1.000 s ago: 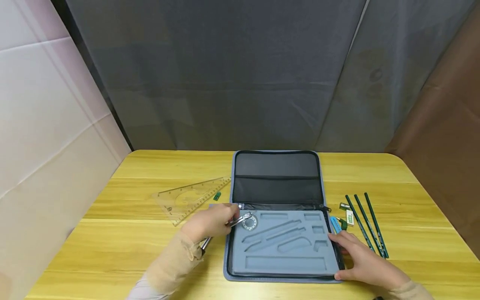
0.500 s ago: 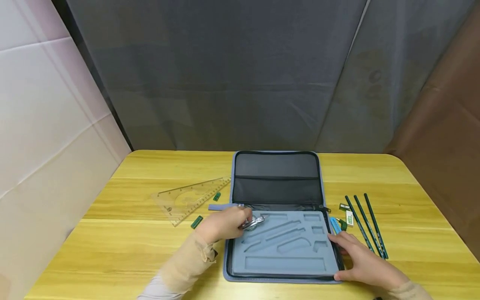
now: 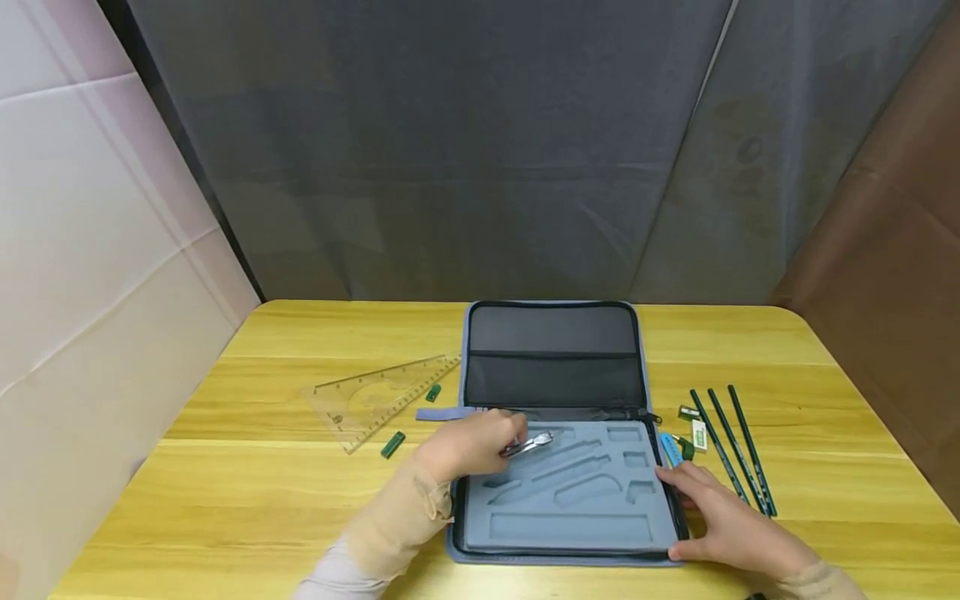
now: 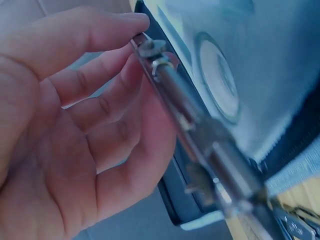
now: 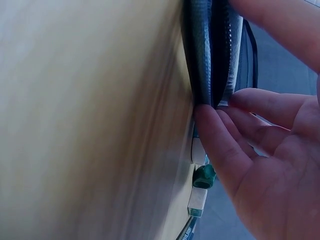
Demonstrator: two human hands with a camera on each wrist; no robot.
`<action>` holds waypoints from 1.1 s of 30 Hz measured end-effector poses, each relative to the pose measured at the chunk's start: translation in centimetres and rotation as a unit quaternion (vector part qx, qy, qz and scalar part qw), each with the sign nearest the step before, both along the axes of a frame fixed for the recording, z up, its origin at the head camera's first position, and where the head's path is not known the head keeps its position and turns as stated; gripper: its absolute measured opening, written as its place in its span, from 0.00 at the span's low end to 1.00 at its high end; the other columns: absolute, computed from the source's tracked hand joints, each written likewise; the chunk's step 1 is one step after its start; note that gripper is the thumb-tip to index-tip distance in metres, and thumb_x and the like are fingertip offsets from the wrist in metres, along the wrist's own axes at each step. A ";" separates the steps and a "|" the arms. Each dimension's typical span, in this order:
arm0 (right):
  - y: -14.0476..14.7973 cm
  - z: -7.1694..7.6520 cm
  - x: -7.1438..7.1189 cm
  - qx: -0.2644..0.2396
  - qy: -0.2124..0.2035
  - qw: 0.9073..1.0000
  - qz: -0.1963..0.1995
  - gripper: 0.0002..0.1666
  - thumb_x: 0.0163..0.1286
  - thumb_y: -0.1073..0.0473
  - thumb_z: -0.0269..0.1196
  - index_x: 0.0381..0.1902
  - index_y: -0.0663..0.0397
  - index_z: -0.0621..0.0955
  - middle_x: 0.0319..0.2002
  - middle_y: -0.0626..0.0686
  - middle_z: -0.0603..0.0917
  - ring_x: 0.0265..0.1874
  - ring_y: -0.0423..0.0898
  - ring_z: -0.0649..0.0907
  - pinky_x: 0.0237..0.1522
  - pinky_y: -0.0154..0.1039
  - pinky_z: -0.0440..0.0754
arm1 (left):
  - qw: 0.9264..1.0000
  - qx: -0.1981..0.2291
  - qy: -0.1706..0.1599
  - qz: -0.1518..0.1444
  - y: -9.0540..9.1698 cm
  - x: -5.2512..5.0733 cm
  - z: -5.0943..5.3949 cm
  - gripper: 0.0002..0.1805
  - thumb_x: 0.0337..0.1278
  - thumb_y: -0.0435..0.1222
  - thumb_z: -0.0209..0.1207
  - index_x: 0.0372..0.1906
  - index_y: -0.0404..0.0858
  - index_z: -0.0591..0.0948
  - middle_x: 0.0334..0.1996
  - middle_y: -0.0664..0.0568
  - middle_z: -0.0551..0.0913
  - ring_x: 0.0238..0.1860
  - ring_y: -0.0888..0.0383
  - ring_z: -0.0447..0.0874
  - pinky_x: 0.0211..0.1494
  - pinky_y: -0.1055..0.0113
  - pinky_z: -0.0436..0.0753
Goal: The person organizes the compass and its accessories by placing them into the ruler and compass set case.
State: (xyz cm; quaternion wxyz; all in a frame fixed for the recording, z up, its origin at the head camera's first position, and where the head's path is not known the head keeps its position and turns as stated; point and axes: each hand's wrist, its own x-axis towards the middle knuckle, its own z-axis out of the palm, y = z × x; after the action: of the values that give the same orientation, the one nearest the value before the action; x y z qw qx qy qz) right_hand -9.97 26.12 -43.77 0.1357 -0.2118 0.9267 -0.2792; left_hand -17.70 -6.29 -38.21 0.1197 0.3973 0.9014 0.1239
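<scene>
My left hand (image 3: 474,443) pinches a metal drawing compass (image 3: 531,443) between thumb and fingers, over the upper left of the foam tray (image 3: 570,527). In the left wrist view the compass (image 4: 185,115) runs slantwise past the fingertips. A pale round disc (image 4: 220,75) lies in the tray beyond it; in the head view the hand hides that spot. The tray, cut with shaped recesses, sits in an unzipped blue-grey case (image 3: 555,329) whose lid lies back. My right hand (image 3: 723,521) rests spread along the case's right edge, and its fingertips touch the zipped side (image 5: 207,60).
Left of the case lie a clear set square (image 3: 360,408), a small green piece (image 3: 433,392) and a green box (image 3: 393,444). To the right are dark green pencils (image 3: 738,450), a white-and-green eraser (image 3: 699,436) and a light blue item (image 3: 671,450). A blue strap (image 3: 442,413) sticks out leftward.
My left hand has moved right with the compass, from the case's left edge to over the tray, uncovering the green box and blue strap. The right hand stays in place.
</scene>
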 end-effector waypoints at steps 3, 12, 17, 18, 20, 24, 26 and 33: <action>0.0 0.1 0.0 0.001 -0.005 1.000 -0.001 0.55 0.43 0.36 0.68 0.62 0.65 0.65 0.59 0.71 0.63 0.58 0.71 0.62 0.49 0.61 0.69 | 1.000 -0.005 0.002 -0.003 0.6 0.1 0.0 0.10 0.42 0.25 0.60 0.30 0.39 0.73 0.21 0.58 0.66 0.23 0.63 0.64 0.25 0.74 0.64; 0.0 0.2 0.1 0.000 -0.019 1.000 -0.015 0.54 0.43 0.38 0.70 0.62 0.63 0.65 0.60 0.74 0.60 0.58 0.73 0.59 0.50 0.63 0.69 | 1.000 -0.024 0.014 -0.007 2.3 0.0 -0.2 0.09 0.45 0.26 0.60 0.31 0.41 0.74 0.23 0.59 0.68 0.24 0.63 0.66 0.26 0.74 0.66; 0.0 0.1 0.1 0.001 -0.015 1.000 -0.009 0.55 0.43 0.38 0.69 0.62 0.65 0.65 0.59 0.74 0.61 0.58 0.72 0.61 0.49 0.61 0.70 | 0.999 -0.037 0.005 -0.007 2.9 -0.3 -0.4 0.10 0.45 0.26 0.60 0.35 0.40 0.76 0.24 0.59 0.69 0.26 0.63 0.67 0.27 0.74 0.67; 0.0 0.1 0.1 0.001 -0.014 1.000 -0.009 0.55 0.43 0.38 0.69 0.62 0.65 0.66 0.59 0.74 0.61 0.58 0.73 0.61 0.49 0.61 0.70 | 0.999 -0.040 0.002 -0.008 2.9 -0.4 -0.5 0.10 0.45 0.27 0.60 0.35 0.41 0.76 0.24 0.59 0.69 0.26 0.63 0.67 0.27 0.74 0.67; 0.0 0.0 0.0 0.000 -0.015 1.000 -0.011 0.55 0.43 0.38 0.70 0.62 0.65 0.66 0.59 0.74 0.61 0.58 0.73 0.61 0.49 0.62 0.69 | 0.999 -0.045 -0.001 -0.009 3.1 -0.5 -0.6 0.10 0.46 0.27 0.60 0.35 0.41 0.76 0.23 0.59 0.69 0.26 0.62 0.67 0.27 0.73 0.67; -0.1 0.0 0.0 0.000 -0.024 1.000 -0.017 0.54 0.43 0.39 0.70 0.62 0.63 0.66 0.60 0.74 0.60 0.58 0.73 0.60 0.50 0.62 0.69 | 0.999 -0.051 -0.010 -0.003 3.4 -0.6 -0.6 0.10 0.46 0.27 0.60 0.35 0.41 0.75 0.23 0.58 0.69 0.25 0.62 0.67 0.26 0.73 0.67; -0.1 0.0 0.0 0.001 -0.024 1.000 -0.019 0.54 0.43 0.39 0.70 0.62 0.63 0.66 0.60 0.74 0.60 0.59 0.72 0.60 0.50 0.61 0.69 | 0.999 -0.053 -0.009 -0.001 3.6 -0.6 -0.7 0.10 0.46 0.27 0.60 0.35 0.41 0.76 0.24 0.58 0.70 0.26 0.62 0.67 0.26 0.73 0.67; 0.0 0.0 -0.1 0.006 -0.002 1.000 0.005 0.56 0.44 0.35 0.68 0.62 0.66 0.65 0.58 0.71 0.64 0.56 0.68 0.66 0.47 0.55 0.74 | 0.998 -0.067 -0.010 0.003 4.2 -0.6 -1.0 0.11 0.46 0.29 0.62 0.36 0.43 0.76 0.24 0.59 0.70 0.28 0.62 0.68 0.27 0.72 0.69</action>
State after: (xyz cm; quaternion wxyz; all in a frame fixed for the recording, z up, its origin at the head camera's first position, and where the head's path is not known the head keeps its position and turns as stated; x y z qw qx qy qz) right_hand -10.09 26.14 -43.72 0.1396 -0.2149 0.9271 -0.2737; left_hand -18.35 -2.05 -39.22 0.1548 0.3842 0.9076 0.0678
